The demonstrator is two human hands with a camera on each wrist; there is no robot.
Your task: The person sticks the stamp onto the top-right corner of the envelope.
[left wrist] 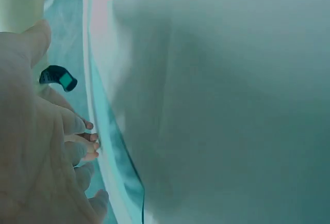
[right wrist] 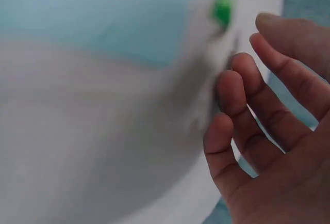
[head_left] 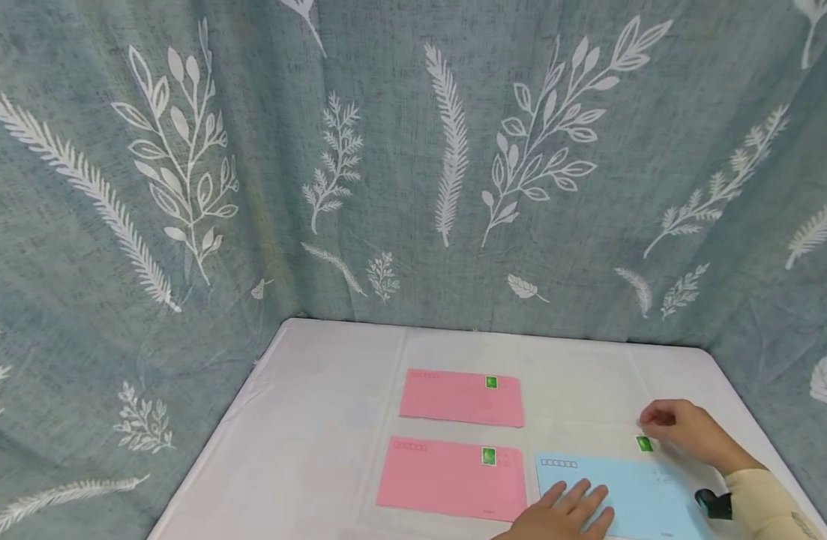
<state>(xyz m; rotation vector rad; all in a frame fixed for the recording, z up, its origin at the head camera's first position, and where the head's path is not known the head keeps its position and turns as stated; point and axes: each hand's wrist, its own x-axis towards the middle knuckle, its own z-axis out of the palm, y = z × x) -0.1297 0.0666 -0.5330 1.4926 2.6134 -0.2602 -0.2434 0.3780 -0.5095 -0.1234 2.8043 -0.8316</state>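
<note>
A light blue envelope (head_left: 645, 499) with a row of small printed boxes lies on the white table at the front right. My left hand (head_left: 564, 517) has its fingers spread over the envelope's lower left part. In the left wrist view that hand (left wrist: 41, 146) is seen from the palm side. Just beyond the envelope's top edge is a green stamp (head_left: 645, 443), blurred in the right wrist view. My right hand (head_left: 686, 431) hovers by this stamp. Its fingers are loosely bent, and the right wrist view shows the thumb apart from the fingertips, with nothing visibly held.
Two pink envelopes, a far one (head_left: 453, 397) and a near one (head_left: 447, 480), lie left of the blue one. Each bears a green stamp at its upper right. A grey-green leaf-patterned curtain (head_left: 400, 150) hangs behind the white table (head_left: 319, 405).
</note>
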